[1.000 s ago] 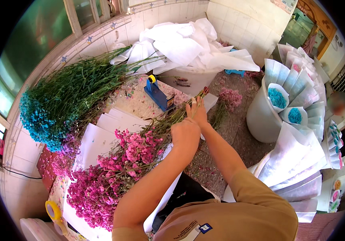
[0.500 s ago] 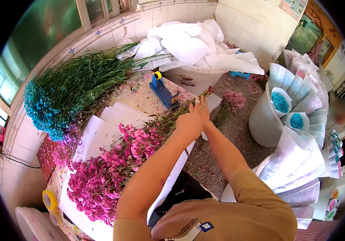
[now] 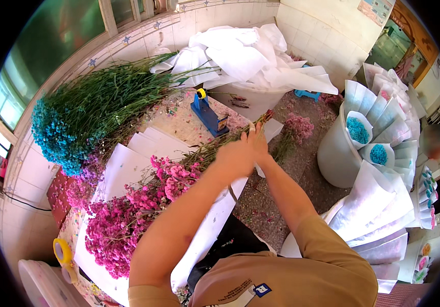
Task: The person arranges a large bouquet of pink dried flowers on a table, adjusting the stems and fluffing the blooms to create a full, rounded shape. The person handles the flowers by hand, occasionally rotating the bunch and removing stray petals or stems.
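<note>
A long bunch of pink flowers (image 3: pixel 117 230) lies diagonally on white paper sheets (image 3: pixel 130 156), stems pointing up to the right. My right hand (image 3: pixel 256 143) grips the stems near their upper ends. My left hand (image 3: pixel 233 158) is blurred over the stems, just below and left of it; its fingers cannot be made out. A blue tape dispenser (image 3: pixel 207 115) with a yellow roll stands beyond the stems. Blue flowers (image 3: pixel 56 140) with long green stems lie at the upper left, purple ones (image 3: pixel 84 187) beneath. Yellow tape rolls (image 3: pixel 64 253) are at the lower left.
A grey bucket (image 3: pixel 335 158) at right holds paper-wrapped bouquets (image 3: pixel 383 123); more wrapped bouquets (image 3: pixel 363 204) stand below it. A tub (image 3: pixel 245 102) heaped with white sheets (image 3: pixel 235 51) is at the back, against tiled walls. Pink flowers (image 3: pixel 297 128) lie right of the stems. A window is at left.
My left hand and forearm have shifted left and slightly down along the stems and become blurred. My right hand stays near the stem ends.
</note>
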Motion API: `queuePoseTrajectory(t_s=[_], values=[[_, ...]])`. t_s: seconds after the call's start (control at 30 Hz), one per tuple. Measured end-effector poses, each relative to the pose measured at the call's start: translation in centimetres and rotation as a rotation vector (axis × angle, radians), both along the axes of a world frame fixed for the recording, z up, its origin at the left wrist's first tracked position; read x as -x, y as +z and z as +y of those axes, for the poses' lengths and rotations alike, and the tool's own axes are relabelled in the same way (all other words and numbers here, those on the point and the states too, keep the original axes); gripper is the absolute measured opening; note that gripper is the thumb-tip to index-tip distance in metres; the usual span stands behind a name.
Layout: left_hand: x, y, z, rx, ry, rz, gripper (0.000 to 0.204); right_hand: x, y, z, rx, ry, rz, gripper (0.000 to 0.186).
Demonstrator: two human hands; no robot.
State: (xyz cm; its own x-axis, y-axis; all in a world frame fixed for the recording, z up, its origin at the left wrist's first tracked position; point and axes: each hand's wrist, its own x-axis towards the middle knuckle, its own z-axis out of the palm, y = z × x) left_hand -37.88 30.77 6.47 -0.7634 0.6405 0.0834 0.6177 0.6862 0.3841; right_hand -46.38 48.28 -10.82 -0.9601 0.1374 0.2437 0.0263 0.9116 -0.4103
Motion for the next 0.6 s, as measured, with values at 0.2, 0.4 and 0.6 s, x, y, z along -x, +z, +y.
queuePoseTrajectory(t_s=[0.2, 0.4, 0.6], values=[[4.9, -1.3, -1.6, -0.318, 0.103, -0.662, 0.03, 0.4, -0.5, 0.4, 0.01, 0.018, 0.079, 0.066], [2.5, -2.0, 0.7, -0.231, -0.175, -0.571, 0.023, 0.6, -0.4, 0.0, 0.021, 0.033, 0.138, 0.067], [-0.8, 5.0, -1.8, -0.164, -0.091, -0.199, 0.022, 0.9, -0.3, 1.3, 0.0, 0.016, 0.033, 0.068]])
